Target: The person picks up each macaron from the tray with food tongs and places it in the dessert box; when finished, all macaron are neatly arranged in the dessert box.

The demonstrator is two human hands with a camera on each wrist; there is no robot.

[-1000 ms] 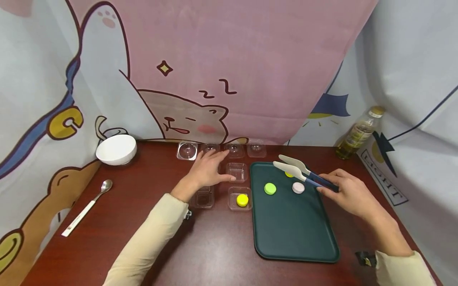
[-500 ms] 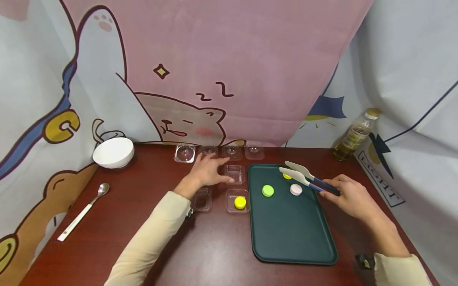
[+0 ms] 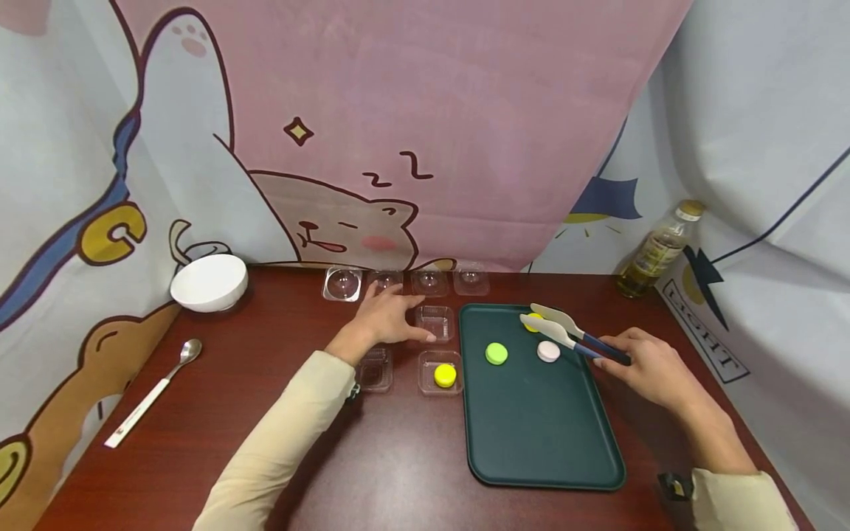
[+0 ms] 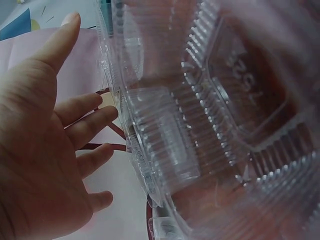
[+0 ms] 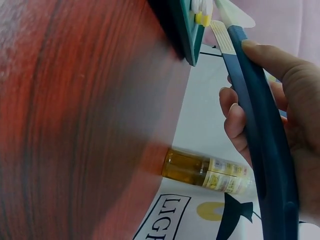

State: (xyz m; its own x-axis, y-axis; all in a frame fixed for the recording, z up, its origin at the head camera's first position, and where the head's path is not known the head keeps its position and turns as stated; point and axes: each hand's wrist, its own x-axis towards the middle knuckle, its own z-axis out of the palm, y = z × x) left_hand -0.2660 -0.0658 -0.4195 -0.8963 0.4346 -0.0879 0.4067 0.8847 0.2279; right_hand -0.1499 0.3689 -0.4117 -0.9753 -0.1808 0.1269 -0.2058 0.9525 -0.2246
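Observation:
My right hand (image 3: 647, 365) grips blue-handled tongs (image 3: 587, 343) with pale tips over the dark green tray (image 3: 544, 435). Their spread tips lie on either side of a yellow macaron (image 3: 532, 323) near the tray's back edge, partly covering it. A pale pink macaron (image 3: 548, 352) and a green macaron (image 3: 496, 354) also sit on the tray. Fingers spread, my left hand (image 3: 385, 317) hovers among the clear plastic boxes, its thumb over a bare one (image 3: 435, 318). Another yellow macaron (image 3: 445, 375) lies in the near right box (image 3: 425, 388).
Several domed clear lids line the back, including one at the left (image 3: 342, 284). A further clear box (image 3: 375, 372) is partly behind the left wrist. A white bowl (image 3: 209, 283) and spoon (image 3: 153, 394) are at left; an oil bottle (image 3: 654, 254) stands back right.
The tongs have come down and slightly right, so their tips now flank the back yellow macaron. My left hand stays nearly still over the boxes; the head view has shifted slightly.

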